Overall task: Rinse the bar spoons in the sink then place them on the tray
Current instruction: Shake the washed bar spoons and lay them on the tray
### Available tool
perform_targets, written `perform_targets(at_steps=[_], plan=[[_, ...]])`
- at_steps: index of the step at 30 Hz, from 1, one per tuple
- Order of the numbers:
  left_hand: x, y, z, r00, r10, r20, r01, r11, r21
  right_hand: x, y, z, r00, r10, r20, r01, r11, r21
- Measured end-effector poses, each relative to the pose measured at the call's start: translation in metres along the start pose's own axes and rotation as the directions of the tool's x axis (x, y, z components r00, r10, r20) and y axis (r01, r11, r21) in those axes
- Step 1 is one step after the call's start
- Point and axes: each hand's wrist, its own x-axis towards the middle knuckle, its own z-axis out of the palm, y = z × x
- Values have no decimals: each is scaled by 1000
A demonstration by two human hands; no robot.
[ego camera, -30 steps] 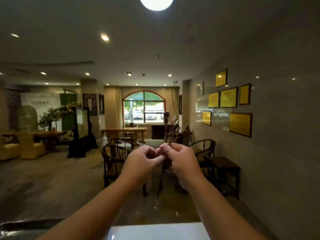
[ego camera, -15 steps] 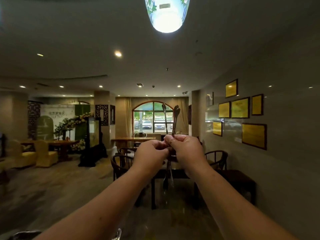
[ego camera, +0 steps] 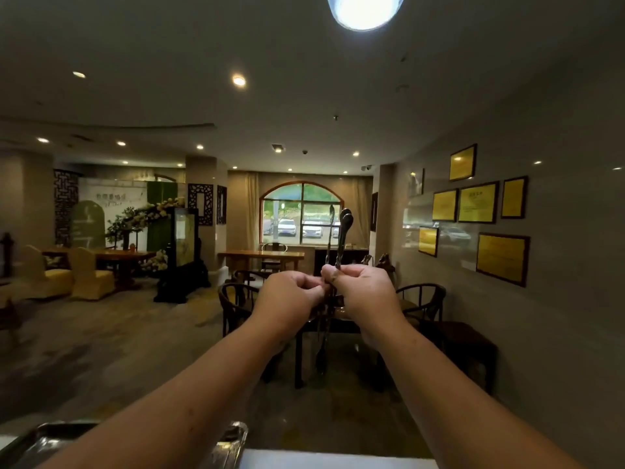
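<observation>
Several long dark bar spoons [ego camera: 342,236] stand upright in front of me, bowls up against the arched window, thin stems hanging below my fists. My right hand [ego camera: 363,291] is closed around their twisted stems. My left hand [ego camera: 289,299] is closed right beside it, fingertips pinching the same bundle at the stems. Both arms are stretched out ahead at chest height. A shiny metal tray [ego camera: 230,441] shows at the bottom edge, partly hidden by my left forearm. The sink is out of view.
A white counter edge [ego camera: 338,462] runs along the bottom. Beyond it stand dark wooden chairs [ego camera: 236,299] and a dark table [ego camera: 341,324]. The wall with framed yellow plaques [ego camera: 478,203] is on the right. A ceiling lamp [ego camera: 365,8] glares overhead.
The view has tilted down a little, bringing the tray and counter edge back in at the bottom. The spoons stay upright in both fists, which hold nearly the same pose.
</observation>
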Motion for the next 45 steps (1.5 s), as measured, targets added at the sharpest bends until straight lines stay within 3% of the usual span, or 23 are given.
perform_targets(at_steps=[6, 10, 16, 21, 26, 32, 33, 35, 37, 39, 42, 45], plan=[[-4, -73, -35, 997, -56, -54, 69, 954, 291, -6, 55, 69, 995, 97, 33, -95, 994, -50], [-23, -160, -74, 966, -232, -116, 258, 894, 365, -21, 112, 132, 967, 232, 108, -227, 972, -52], [-81, -321, -148, 830, -532, -168, 531, 659, 534, -57, 198, 215, 885, 426, 190, -422, 904, -62], [-124, -420, -162, 716, -675, -176, 598, 463, 654, -67, 236, 251, 855, 491, 165, -478, 871, -113], [-137, -466, -152, 666, -727, -165, 621, 419, 662, -63, 247, 263, 865, 477, 154, -457, 877, -147], [-134, -458, -154, 633, -758, -158, 614, 367, 699, -60, 243, 263, 874, 459, 160, -440, 887, -140], [-131, -451, -156, 652, -742, -158, 606, 385, 696, -59, 240, 261, 875, 456, 162, -440, 889, -127], [-119, -429, -158, 731, -668, -139, 592, 521, 615, -56, 230, 259, 879, 446, 166, -435, 895, -101], [-100, -394, -158, 816, -570, -93, 555, 730, 399, -51, 215, 259, 891, 422, 167, -414, 907, -82], [-82, -350, -157, 890, -455, -33, 453, 873, 178, -46, 199, 260, 908, 385, 165, -381, 923, -57], [-66, -297, -155, 953, -296, 60, 284, 945, 163, -39, 178, 265, 929, 334, 157, -334, 942, -25], [-59, -273, -156, 961, -270, 65, 257, 953, 158, -38, 166, 272, 949, 286, 136, -286, 958, -17]])
